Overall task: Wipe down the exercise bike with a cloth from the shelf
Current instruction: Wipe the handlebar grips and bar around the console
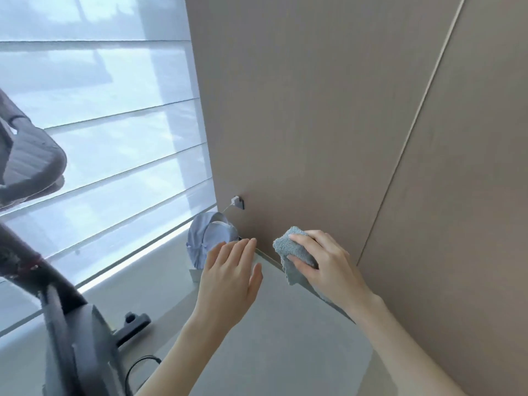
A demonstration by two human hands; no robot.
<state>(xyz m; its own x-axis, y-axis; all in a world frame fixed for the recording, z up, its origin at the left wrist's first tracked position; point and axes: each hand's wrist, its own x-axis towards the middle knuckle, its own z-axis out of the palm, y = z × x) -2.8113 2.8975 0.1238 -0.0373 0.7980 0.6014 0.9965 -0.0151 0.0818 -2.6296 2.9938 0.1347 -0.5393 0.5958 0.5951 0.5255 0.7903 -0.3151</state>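
— Against the brown wall panel [328, 124], low down by the ledge: right hand [320, 264], grip closed round the grey cloth [291, 248], fingers over the top, thumb underneath, a loose corner hanging below.

— And the left hand [228, 275]?

— Flat and spread, palm down, holding nothing, just beside the cloth but not touching it. Hovering over the pale shelf [243, 332].

— So, cloth already in hand. Next?

— Probably carrying it over to the exercise bike [65, 338], dark frame at lower left, saddle [31, 164] higher up at the left edge. Well apart from the cloth for now.

— Any advice for the carry?

— Gather the dangling corner into the palm first, so nothing trails or snags on the shelf edge. Keep the wad folded: firmer pad, cleaner faces to turn to later.

— Anything to steer clear of?

— Pale blue cap [210, 238] in the corner by the window blind [94, 138], and a small white clip [236, 200] with a thin cord on the wall above it. Lift straight back and left, not sideways through them.

— Use for the free hand?

— Steadying the frame once there, likely. Start high, saddle or bars, then work down, so dust falls onto parts not yet wiped.

— Cloth damp or dry?

— Cannot tell from this view.
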